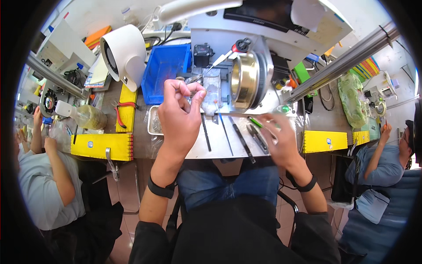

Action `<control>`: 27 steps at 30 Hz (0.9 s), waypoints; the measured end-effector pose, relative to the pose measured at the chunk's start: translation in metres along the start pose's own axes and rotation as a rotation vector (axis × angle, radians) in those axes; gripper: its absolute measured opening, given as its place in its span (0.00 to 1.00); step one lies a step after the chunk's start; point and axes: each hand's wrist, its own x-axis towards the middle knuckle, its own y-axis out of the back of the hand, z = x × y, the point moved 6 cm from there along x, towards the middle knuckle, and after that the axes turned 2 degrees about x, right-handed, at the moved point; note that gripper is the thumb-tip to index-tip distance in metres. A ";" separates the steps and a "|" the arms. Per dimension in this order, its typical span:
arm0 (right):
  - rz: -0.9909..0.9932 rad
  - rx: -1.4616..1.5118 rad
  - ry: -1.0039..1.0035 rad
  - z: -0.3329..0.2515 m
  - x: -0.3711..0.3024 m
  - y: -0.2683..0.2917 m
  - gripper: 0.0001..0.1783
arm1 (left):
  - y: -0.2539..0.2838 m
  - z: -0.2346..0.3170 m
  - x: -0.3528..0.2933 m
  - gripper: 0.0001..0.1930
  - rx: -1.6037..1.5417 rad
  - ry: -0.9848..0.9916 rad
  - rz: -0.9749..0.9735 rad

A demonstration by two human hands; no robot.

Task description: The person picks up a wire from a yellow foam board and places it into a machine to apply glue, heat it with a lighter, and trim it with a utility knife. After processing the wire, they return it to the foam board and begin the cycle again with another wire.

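Observation:
My left hand (181,116) is raised over the bench with thumb and forefinger pinched together; whatever is between the fingertips is too small to make out. Lower on the right, my right hand (281,138) is smeared by motion, and its grip cannot be read. It is beside a green pen-like tool (255,122) and dark tweezers (257,139). A black pen-shaped tool (243,143), a thin blue rod (225,134) and a black stick (206,133) lie on the white work surface (195,152). Behind my hands stands a machine with a brass-coloured ring (243,81).
A blue bin (165,72), a white dish (154,121) and a white fan-like device (125,57) are to the left. Red-handled pliers (119,115) rest on a yellow rack (127,99). A metal post (338,64) slants at right. People sit on both sides.

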 end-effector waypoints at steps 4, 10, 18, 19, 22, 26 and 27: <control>0.238 0.520 -0.401 0.036 0.045 0.019 0.12 | -0.028 0.022 0.022 0.13 0.223 -0.146 -0.116; 0.115 0.413 -0.177 0.032 0.081 0.001 0.08 | -0.066 0.020 0.024 0.12 0.417 -0.206 -0.263; 0.033 0.292 -0.119 0.023 0.090 0.005 0.11 | -0.070 0.025 0.025 0.10 0.426 -0.191 -0.280; 0.030 0.292 -0.117 0.023 0.091 0.006 0.11 | -0.071 0.026 0.028 0.10 0.426 -0.189 -0.277; 0.125 0.309 -0.075 0.023 0.092 0.013 0.08 | -0.064 0.031 0.032 0.11 0.455 -0.175 -0.237; 0.312 0.294 -0.074 0.047 0.069 0.044 0.07 | -0.027 0.051 0.033 0.05 0.396 -0.230 0.082; 0.349 0.448 -0.186 0.077 0.053 0.043 0.08 | -0.022 0.058 0.028 0.05 0.406 -0.314 0.185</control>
